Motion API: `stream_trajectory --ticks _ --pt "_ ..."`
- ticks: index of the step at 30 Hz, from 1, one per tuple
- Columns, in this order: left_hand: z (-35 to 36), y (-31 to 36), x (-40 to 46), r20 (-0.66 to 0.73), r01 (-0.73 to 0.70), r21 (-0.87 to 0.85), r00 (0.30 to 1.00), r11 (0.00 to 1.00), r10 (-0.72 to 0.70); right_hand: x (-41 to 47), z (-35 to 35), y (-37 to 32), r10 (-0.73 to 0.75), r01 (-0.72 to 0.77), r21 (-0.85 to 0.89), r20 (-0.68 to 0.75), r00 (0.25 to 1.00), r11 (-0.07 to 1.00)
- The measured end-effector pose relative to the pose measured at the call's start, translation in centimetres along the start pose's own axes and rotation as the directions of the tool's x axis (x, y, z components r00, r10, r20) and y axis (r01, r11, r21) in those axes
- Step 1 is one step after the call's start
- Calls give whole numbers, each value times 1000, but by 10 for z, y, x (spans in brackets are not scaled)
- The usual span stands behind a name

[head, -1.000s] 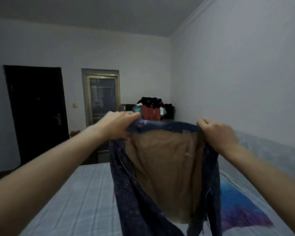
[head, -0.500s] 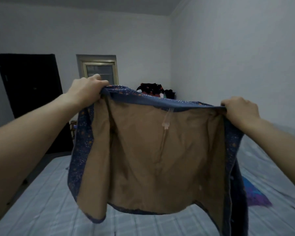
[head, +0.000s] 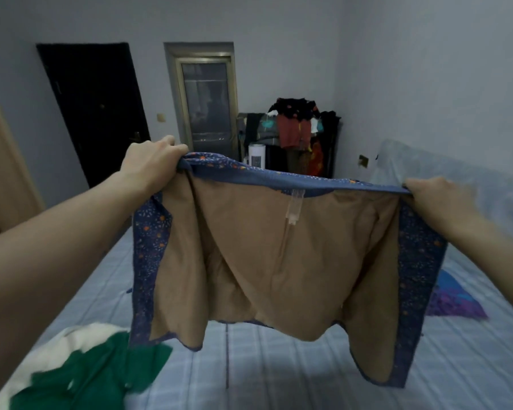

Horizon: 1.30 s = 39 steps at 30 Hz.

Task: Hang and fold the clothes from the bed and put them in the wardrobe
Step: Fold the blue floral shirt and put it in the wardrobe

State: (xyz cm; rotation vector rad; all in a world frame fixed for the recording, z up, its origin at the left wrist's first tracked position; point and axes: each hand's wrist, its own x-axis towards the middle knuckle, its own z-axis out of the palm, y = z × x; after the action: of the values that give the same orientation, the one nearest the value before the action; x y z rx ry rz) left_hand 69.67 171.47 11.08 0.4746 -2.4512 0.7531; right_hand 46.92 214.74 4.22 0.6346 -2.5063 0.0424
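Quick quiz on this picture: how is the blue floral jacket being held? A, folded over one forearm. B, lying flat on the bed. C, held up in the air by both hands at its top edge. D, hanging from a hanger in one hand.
C: the left hand and right hand each grip the top edge of the blue floral jacket, which hangs spread open above the bed.

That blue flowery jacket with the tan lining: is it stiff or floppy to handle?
Probably floppy: the jacket sags between the left hand and right hand, its hem hanging in loose folds. Likely light, since fingertip grips hold it up.
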Motion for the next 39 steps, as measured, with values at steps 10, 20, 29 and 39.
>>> stream_trajectory --ticks 10,20,29,39 --pt "-41 -18 -121 124 11 28 992 1000 -15 -103 -34 -34 -64 70 -77 73 995 995" --pt "-56 -17 -228 316 52 -48 948 997 -34 -183 -41 -55 -116 133 -106 158 981 985" --pt "24 14 -236 598 31 -101 801 994 36 -172 50 -65 -69 66 22 449 891 998" --pt "281 96 -172 827 17 -110 556 994 82 -65 265 -99 -122 10 139 830 544 990"
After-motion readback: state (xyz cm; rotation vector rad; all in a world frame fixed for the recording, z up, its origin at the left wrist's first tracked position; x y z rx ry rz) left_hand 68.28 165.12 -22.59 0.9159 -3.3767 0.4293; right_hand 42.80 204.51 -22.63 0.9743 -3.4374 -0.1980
